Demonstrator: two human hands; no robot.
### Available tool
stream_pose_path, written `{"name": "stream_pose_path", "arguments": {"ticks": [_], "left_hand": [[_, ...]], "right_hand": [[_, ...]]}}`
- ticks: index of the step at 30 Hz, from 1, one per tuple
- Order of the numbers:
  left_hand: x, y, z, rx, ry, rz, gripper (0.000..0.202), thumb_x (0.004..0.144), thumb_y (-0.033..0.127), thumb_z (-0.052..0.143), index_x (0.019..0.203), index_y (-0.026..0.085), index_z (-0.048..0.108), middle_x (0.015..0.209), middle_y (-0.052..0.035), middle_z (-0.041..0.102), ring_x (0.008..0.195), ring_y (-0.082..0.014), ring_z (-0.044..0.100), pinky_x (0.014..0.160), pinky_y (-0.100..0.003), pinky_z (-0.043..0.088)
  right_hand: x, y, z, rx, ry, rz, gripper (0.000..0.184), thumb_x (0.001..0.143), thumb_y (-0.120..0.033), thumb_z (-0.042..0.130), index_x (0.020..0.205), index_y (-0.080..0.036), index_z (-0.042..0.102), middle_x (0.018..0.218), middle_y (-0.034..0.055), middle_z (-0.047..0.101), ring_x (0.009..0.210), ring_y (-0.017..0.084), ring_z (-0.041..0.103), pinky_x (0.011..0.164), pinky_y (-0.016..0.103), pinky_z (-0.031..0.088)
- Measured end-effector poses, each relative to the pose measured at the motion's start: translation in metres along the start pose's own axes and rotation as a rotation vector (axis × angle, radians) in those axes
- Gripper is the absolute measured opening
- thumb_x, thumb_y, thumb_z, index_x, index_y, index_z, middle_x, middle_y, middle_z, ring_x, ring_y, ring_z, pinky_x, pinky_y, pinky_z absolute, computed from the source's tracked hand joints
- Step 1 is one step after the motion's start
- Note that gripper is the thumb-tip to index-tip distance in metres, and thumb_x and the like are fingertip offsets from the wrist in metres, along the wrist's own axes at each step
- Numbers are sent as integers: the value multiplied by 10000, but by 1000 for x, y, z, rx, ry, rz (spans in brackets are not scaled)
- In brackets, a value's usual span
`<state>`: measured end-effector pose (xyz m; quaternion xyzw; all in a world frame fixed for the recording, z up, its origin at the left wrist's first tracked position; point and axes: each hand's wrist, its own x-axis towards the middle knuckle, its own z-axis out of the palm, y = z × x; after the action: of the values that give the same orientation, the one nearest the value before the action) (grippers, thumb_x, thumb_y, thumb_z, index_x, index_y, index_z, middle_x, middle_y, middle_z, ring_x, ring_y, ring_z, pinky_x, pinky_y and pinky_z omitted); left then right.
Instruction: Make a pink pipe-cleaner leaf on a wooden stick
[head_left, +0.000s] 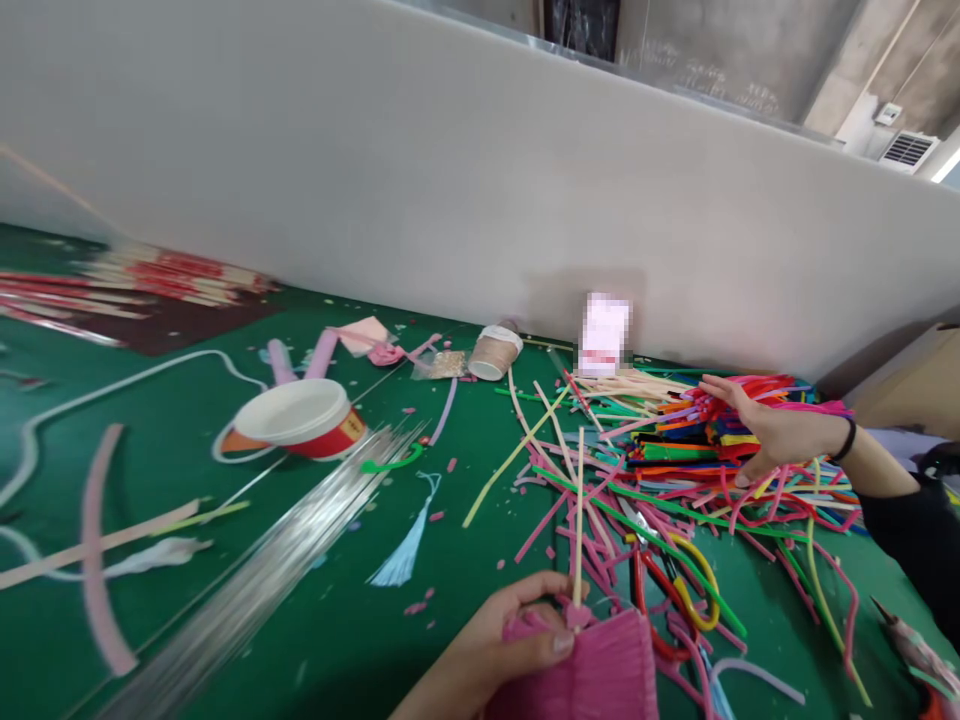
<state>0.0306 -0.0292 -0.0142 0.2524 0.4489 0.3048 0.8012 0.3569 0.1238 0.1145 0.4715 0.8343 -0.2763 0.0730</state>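
Note:
My left hand (499,645), at the bottom middle, is closed around a pink ribbed piece (611,660) that looks made of fuzzy stems laid side by side. A thin pale stem (579,510) rises upright from its top edge, beside my thumb. My right hand (787,435) reaches in from the right with fingers and thumb spread over a pile of many-coloured pipe cleaners (675,450); whether it touches them I cannot tell. Between the hands lie scissors with yellow handles (701,590) and a red-handled tool (652,590), among loose pink stems (592,530).
A paper cup (330,430) stands left, near a bundle of thin metal wires (277,570). A blue tassel (401,545) and a roll of tape (495,355) lie mid-table. A blurred phone-like screen (604,335) leans on the white partition (375,180). Red-and-cream sticks (180,275) lie far left.

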Motion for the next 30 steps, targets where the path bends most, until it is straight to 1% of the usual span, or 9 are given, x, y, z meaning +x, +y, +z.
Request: {"name": "stream_pose_path", "arguments": {"ticks": [3,5,8,11,14,19,21,24,30], "left_hand": [[0,0,0,-6,-4,0,552,461,386,897,914,133,711,557,55,464,535,-63,332,547,-195,233],[1,-1,-1,-10,-5,-2,550,463,386,896,917,134,712,560,54,463,534,-65,333,545,-197,230],[1,-2,-2,-13,-9,-7,556,469,392,893,928,137,711,574,49,478,542,-69,351,554,-197,248],[1,-2,-3,-7,-9,-5,543,475,379,893,927,139,712,586,43,497,555,-76,366,560,-200,267],[2,-4,-4,0,-10,-2,538,478,376,892,926,138,712,591,38,515,553,-77,382,555,-200,274],[1,-3,1,2,15,22,544,456,380,899,903,134,712,588,30,558,551,-81,450,561,-196,321],[-3,4,1,7,67,47,522,479,385,890,903,140,707,589,29,577,554,-88,478,571,-202,353],[-12,22,-2,17,226,154,534,514,369,881,963,165,677,668,16,646,632,-118,566,633,-209,416],[-24,70,0,44,463,353,566,517,360,871,996,178,630,762,-16,709,681,-179,646,662,-273,492]], "right_hand": [[-1,5,5,29,22,-16,1311,578,-542,803,1516,-193,-43,1597,173,38,1466,345,93,1165,472,240],[-2,6,4,86,49,-19,1239,632,-547,771,1511,-219,-38,1585,161,146,1458,314,165,1161,470,257],[1,9,1,190,124,-25,962,775,-530,652,1497,-252,81,1502,132,374,1380,261,368,1113,447,355],[10,16,-2,219,237,-26,626,868,-462,529,1422,-257,319,1366,105,543,1229,235,535,1008,425,463],[21,25,-5,70,346,34,444,863,-329,504,1296,-231,512,1211,88,651,1034,229,638,902,414,510],[34,30,-12,-206,279,22,498,725,-203,623,1220,-243,605,1101,56,686,936,225,645,827,343,499],[38,29,-12,-318,320,-5,369,695,-187,638,1060,-229,671,1006,57,689,937,238,628,854,345,469],[40,30,-10,-438,437,-42,183,687,-165,618,863,-205,652,896,67,665,893,246,604,855,352,432],[35,22,-1,-368,656,0,197,750,-117,489,904,-222,553,813,47,644,726,219,595,665,296,409]]}}
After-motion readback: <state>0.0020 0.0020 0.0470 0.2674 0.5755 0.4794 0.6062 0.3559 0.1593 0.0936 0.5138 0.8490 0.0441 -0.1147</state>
